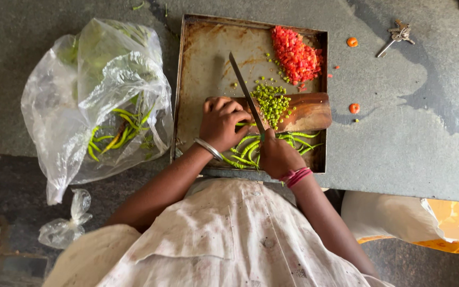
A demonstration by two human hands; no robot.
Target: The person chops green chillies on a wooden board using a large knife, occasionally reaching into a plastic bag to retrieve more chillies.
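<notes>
My right hand (pixel 276 155) grips the handle of a long knife (pixel 245 91), whose blade points away over a wooden chopping board (pixel 309 110). My left hand (pixel 221 123) presses down on green chillies at the board's left end, fingers curled, right beside the blade. A heap of chopped green chilli (pixel 271 101) lies on the board to the right of the blade. Whole green chillies (pixel 248 150) lie between my hands and the near rim of the metal tray (pixel 200 64). Diced red tomato (pixel 295 55) is piled in the tray's far right corner.
A clear plastic bag (pixel 99 101) holding more green chillies lies left of the tray on the grey stone counter. A smaller crumpled bag (pixel 65 226) sits lower left. Two tomato ends (pixel 353 108) and a bunch of keys (pixel 397 36) lie to the right.
</notes>
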